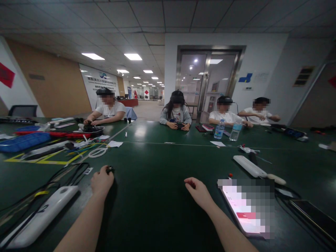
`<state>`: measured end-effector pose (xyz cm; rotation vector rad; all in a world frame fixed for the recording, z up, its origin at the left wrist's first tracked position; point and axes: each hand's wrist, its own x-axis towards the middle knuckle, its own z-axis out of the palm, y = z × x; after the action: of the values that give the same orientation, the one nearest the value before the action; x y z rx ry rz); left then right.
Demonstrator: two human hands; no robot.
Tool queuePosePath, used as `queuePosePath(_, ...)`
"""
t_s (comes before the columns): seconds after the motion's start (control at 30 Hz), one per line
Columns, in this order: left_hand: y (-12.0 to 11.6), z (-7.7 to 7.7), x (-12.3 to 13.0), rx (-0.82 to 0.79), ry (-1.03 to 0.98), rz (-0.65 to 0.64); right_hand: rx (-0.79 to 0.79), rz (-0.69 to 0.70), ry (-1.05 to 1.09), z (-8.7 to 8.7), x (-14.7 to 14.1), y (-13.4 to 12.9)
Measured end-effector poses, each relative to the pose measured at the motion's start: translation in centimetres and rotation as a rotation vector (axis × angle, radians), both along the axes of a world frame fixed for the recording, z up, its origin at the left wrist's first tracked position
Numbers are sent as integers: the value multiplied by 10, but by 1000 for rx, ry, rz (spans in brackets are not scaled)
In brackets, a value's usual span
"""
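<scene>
My left hand (102, 182) is curled shut, its fingertips pinching a small black plastic piece (110, 170), while my right hand (197, 192) lies half-open and empty near a phone (246, 210) with a blurred, glowing screen, both over a glossy dark green tabletop (157, 168).

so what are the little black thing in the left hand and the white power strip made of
The small black object looks like dull dark plastic or rubber, but it's too small to tell. The white power strip looks like hard plastic, with a smooth molded shell.
</scene>
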<state>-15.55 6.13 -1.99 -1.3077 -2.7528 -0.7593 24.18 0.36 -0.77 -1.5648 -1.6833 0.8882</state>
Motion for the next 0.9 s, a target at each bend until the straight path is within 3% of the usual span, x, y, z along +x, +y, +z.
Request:
queuePosePath(0.37, 2, -3, -6, -36, 14, 128, -20, 14, 3, -5, 3, 3)
queuePosePath(0.5, 1, 2, 6, -42, 25, 52, -5, 7, 22, -6, 2, 3)
queuePosePath(0.63, 0, 5, 40, -82, 57, -336, 2, -5, 35, -4, 1, 2)
queuePosePath(0.83, -27, 8, 123, -84, -262, -1161, 35, -7, 16, -2, -1, 0)
queuePosePath(0.9, -40, 10, 146, -95, -288, -1327, 61, -12, 8, -3, -2, 1)
